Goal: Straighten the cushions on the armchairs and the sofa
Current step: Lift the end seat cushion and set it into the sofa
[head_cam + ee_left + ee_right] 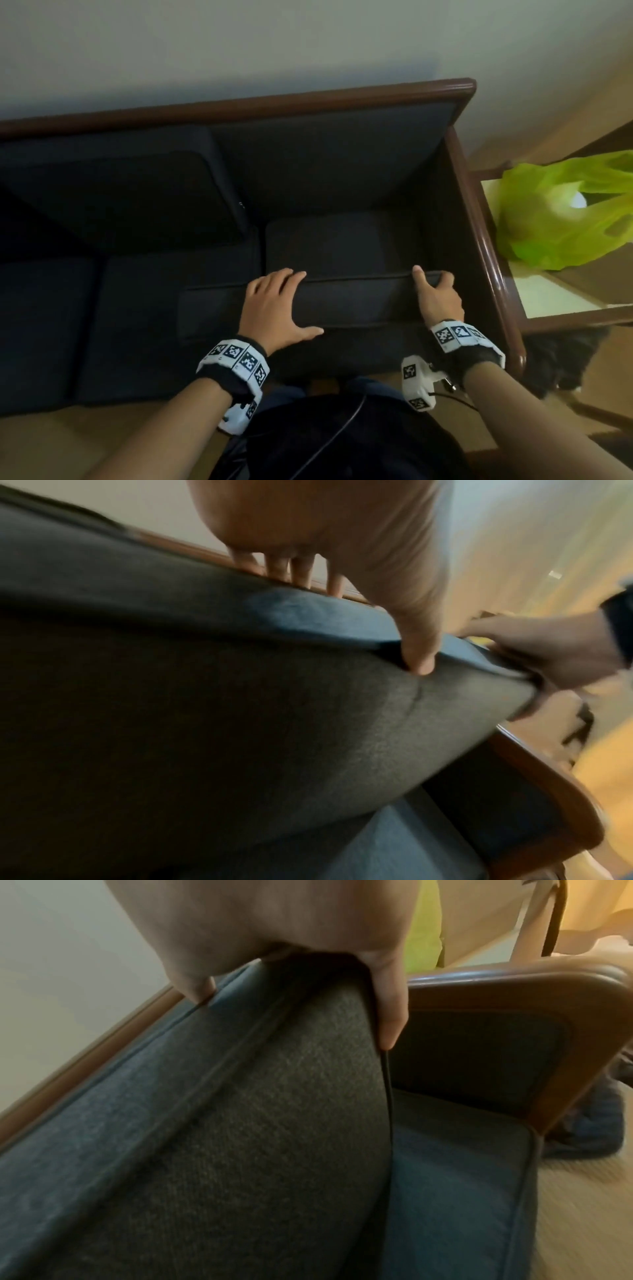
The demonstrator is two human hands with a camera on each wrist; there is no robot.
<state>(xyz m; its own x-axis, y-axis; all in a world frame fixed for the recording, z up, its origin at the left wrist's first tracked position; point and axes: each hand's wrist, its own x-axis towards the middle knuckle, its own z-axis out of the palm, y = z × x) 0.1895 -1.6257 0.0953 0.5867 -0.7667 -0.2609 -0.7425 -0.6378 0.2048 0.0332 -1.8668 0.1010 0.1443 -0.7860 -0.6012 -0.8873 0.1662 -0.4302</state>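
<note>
A dark blue back cushion (pixel 356 301) stands on its edge over the right seat of the wood-framed sofa (pixel 239 102). My left hand (pixel 277 301) grips its top edge near the middle, fingers over the far side and thumb on the near face. My right hand (pixel 435 291) grips its right corner beside the armrest. The left wrist view shows the left hand (pixel 342 547) with its thumb pressed into the cushion (pixel 240 710). The right wrist view shows the right hand (pixel 274 920) clamped over the cushion (pixel 257 1096). Another back cushion (pixel 120 192) leans on the sofa's middle.
The wooden armrest (pixel 479 219) closes the sofa's right end. Beyond it a side table (pixel 555 301) carries a green plastic bag (pixel 561 212). A dark bundle (pixel 565 359) lies on the floor by the sofa's corner. A pale wall runs behind the sofa.
</note>
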